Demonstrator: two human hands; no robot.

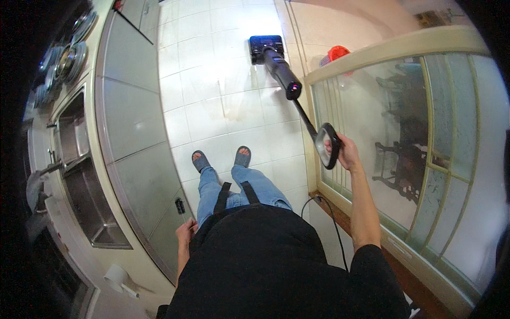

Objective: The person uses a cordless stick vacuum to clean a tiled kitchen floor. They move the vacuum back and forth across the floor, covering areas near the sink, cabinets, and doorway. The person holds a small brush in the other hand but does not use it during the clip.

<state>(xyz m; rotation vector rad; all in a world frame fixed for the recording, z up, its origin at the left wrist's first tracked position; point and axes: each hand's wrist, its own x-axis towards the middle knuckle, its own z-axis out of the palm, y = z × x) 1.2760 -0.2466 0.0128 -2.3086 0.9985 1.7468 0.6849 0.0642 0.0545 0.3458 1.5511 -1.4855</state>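
Observation:
My right hand is closed around the black loop handle of an upright floor cleaner. The cleaner's dark body slants away ahead of me, and its floor head rests on white floor tiles with a bluish glow at its front edge. Faint brownish marks show on the tiles between the head and my feet. Low at my left side, my left hand grips the thin handle of a small black bristle brush, bristles pointing away from me.
On the left runs a counter with a steel double sink, stacked dishes and a white mug-like container. At the right stands a framed glass sliding door; a black cable hangs below it. A red basket-like object sits beyond the frame.

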